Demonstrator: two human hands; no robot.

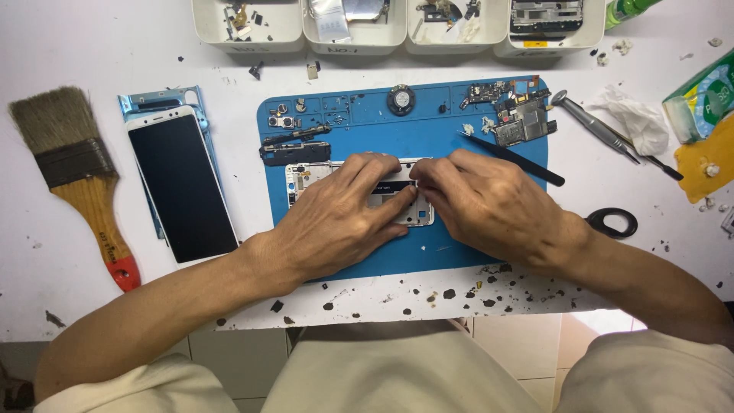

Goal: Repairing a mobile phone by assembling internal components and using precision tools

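Note:
A white opened phone frame (300,180) lies on the blue work mat (428,134) in the middle of the table. My left hand (336,218) rests flat over it, fingers pressing on its middle. My right hand (485,203) meets it from the right, fingertips pinched together at the frame's upper right part. Whether the fingers pinch a small piece is hidden. A green circuit board (522,122) and small parts (294,141) lie on the mat's far side. Black tweezers (511,157) lie just beyond my right hand.
A phone screen (182,183) on a blue frame lies left of the mat, a paintbrush (76,180) farther left. Several white trays (355,23) line the far edge. A metal tool (596,126), crumpled tissue (638,118), scissors (612,222) and a green box (703,95) sit right.

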